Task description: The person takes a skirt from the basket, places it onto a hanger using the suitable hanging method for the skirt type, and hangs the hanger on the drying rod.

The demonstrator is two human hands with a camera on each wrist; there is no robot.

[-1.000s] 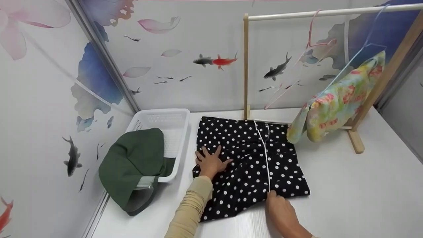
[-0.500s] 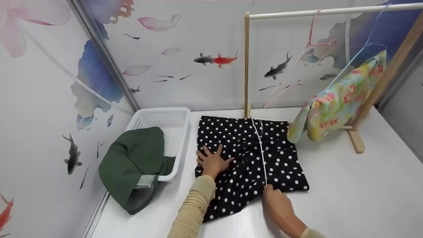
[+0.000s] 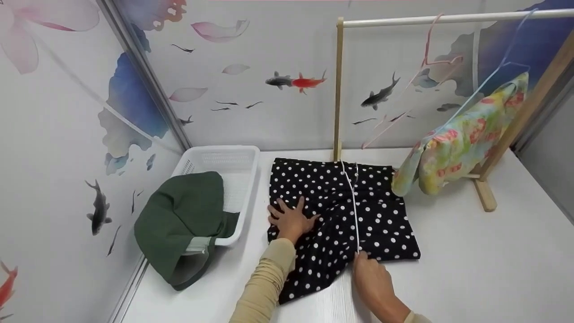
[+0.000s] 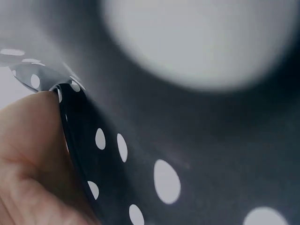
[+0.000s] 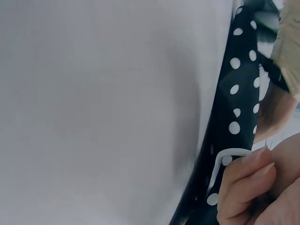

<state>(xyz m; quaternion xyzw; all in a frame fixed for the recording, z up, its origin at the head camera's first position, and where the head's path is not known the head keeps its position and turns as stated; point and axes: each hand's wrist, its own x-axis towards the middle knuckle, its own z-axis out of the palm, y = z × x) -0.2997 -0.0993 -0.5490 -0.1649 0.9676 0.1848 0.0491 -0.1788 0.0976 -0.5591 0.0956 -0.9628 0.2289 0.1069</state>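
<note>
A black garment with white polka dots [image 3: 383,224] lies spread on the white table; its exact kind is unclear. My left hand [image 3: 292,222] rests on its left part with fingers spread. Across the garment runs a thin white clothes hanger [image 3: 355,215], its far end near the garment's back edge. At the front edge my right hand [image 3: 374,280] pinches the near end of this hanger. The right wrist view shows the hanger's bent white corner [image 5: 232,151] at the curled fingers [image 5: 248,185]. Dotted fabric [image 4: 89,140] fills most of the left wrist view.
A white plastic basket [image 3: 251,193] stands at the left with a dark green garment [image 3: 179,215] draped over its front. Behind, a rack with a white rail [image 3: 403,20] carries a pink hanger [image 3: 428,42] and a floral garment [image 3: 475,134] on a blue hanger [image 3: 486,80].
My right hand has shifted slightly left and away from me with the hanger's near end. The garment's front edge has drawn in a little there. My left hand stays spread on the fabric.
</note>
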